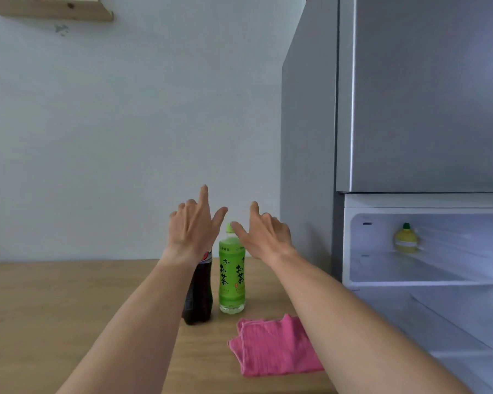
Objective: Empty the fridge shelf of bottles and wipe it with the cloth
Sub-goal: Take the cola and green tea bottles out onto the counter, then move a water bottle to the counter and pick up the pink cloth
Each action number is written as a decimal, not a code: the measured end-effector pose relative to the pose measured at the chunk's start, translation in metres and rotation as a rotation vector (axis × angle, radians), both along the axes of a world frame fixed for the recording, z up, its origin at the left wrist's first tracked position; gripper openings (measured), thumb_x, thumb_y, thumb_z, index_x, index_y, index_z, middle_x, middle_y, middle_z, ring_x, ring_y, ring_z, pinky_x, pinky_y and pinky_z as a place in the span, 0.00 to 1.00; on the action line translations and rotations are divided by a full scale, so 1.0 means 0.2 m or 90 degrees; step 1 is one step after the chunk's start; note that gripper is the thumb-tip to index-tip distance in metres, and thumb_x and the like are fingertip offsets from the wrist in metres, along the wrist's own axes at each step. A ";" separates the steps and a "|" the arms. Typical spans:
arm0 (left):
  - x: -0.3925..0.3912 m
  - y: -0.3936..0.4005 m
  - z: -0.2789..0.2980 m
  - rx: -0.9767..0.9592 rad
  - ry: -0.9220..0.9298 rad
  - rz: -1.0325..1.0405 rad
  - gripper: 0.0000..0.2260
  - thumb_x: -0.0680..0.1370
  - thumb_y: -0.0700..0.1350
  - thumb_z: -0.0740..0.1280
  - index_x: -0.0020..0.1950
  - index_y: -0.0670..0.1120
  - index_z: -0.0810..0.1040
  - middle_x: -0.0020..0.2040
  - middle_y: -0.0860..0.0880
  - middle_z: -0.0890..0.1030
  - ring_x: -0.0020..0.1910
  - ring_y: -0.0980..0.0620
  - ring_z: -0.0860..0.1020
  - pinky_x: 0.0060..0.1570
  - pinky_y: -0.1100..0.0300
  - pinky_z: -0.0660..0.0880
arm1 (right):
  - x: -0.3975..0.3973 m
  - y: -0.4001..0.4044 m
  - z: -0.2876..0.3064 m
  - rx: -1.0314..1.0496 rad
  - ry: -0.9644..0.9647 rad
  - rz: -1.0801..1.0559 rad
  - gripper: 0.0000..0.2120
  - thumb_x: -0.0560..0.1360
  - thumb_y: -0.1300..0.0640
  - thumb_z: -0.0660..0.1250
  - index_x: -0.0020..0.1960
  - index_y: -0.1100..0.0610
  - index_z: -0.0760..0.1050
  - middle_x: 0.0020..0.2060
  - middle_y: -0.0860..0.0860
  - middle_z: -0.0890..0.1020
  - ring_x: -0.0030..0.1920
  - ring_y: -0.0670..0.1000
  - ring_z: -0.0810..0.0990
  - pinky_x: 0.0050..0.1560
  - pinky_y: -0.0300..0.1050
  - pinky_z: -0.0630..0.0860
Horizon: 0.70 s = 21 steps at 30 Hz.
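Wooden counter (69, 294) beside open fridge (410, 109); left hand (192, 231), right hand (264, 237) spread, empty

A home kitchen corner is suggested: a silver fridge (410, 95) is set against a plain white wall (125, 123), its lower compartment open, beside a wooden tabletop (54, 308) where drink bottles (231, 280) and a pink cloth (271, 348) are kept.

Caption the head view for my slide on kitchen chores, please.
Both hands, left and right, open above two bottles on the counter; pink cloth waits, lemon-shaped bottle remains in fridge.
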State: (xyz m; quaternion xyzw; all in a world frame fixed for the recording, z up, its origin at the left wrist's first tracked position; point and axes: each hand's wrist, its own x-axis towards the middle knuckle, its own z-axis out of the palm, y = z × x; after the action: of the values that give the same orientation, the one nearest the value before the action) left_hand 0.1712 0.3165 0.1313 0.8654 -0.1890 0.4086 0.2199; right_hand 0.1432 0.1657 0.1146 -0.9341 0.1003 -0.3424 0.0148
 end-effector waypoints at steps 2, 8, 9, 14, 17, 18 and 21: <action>-0.08 -0.05 -0.03 -0.010 0.001 -0.029 0.30 0.82 0.58 0.56 0.80 0.43 0.57 0.53 0.39 0.80 0.55 0.38 0.78 0.53 0.47 0.72 | -0.11 -0.03 -0.03 -0.013 -0.027 0.000 0.33 0.82 0.37 0.50 0.76 0.60 0.57 0.55 0.61 0.82 0.53 0.63 0.81 0.45 0.54 0.70; -0.38 -0.28 -0.26 -0.022 -0.002 -0.196 0.25 0.84 0.55 0.55 0.78 0.44 0.62 0.54 0.37 0.82 0.55 0.36 0.79 0.50 0.45 0.77 | -0.57 -0.30 -0.24 -0.069 -0.118 0.030 0.22 0.82 0.45 0.55 0.68 0.59 0.66 0.46 0.58 0.81 0.43 0.59 0.81 0.39 0.51 0.74; -0.43 -0.33 -0.30 -0.028 -0.014 -0.240 0.24 0.84 0.54 0.55 0.77 0.44 0.64 0.54 0.37 0.82 0.54 0.36 0.80 0.48 0.45 0.77 | -0.65 -0.37 -0.29 -0.066 -0.116 0.034 0.21 0.82 0.46 0.56 0.68 0.59 0.67 0.45 0.58 0.81 0.42 0.59 0.81 0.39 0.50 0.74; -0.70 -0.61 -0.45 -0.036 -0.023 -0.438 0.19 0.84 0.50 0.55 0.73 0.46 0.70 0.40 0.41 0.83 0.41 0.37 0.82 0.39 0.48 0.76 | -1.01 -0.72 -0.47 -0.032 -0.082 -0.077 0.22 0.82 0.46 0.58 0.69 0.59 0.68 0.53 0.59 0.80 0.50 0.62 0.80 0.47 0.52 0.74; -0.82 -0.81 -0.53 -0.023 -0.014 -0.514 0.16 0.84 0.45 0.56 0.70 0.43 0.72 0.39 0.40 0.82 0.40 0.36 0.81 0.40 0.46 0.76 | -1.19 -0.91 -0.57 0.008 -0.049 -0.195 0.27 0.81 0.44 0.58 0.74 0.59 0.65 0.58 0.60 0.78 0.57 0.63 0.78 0.55 0.55 0.74; -0.85 -0.87 -0.56 -0.026 -0.006 -0.526 0.15 0.84 0.44 0.56 0.69 0.42 0.73 0.40 0.40 0.83 0.41 0.36 0.81 0.41 0.46 0.75 | -1.23 -0.97 -0.60 0.014 -0.036 -0.222 0.28 0.81 0.43 0.58 0.75 0.59 0.63 0.59 0.61 0.78 0.58 0.63 0.77 0.56 0.56 0.73; -0.91 -1.08 -0.66 -0.019 0.058 -0.526 0.15 0.84 0.44 0.55 0.67 0.41 0.72 0.47 0.37 0.83 0.47 0.35 0.80 0.47 0.44 0.75 | -1.32 -1.10 -0.68 0.039 -0.026 -0.268 0.31 0.81 0.42 0.57 0.77 0.59 0.59 0.62 0.61 0.76 0.60 0.62 0.76 0.58 0.56 0.73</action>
State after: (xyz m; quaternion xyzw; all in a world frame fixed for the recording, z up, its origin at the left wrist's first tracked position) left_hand -0.0106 0.1008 -0.0008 0.7306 -0.5045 0.2499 0.3862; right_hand -0.1203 -0.0547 -0.0223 -0.8843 0.3032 -0.3540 -0.0267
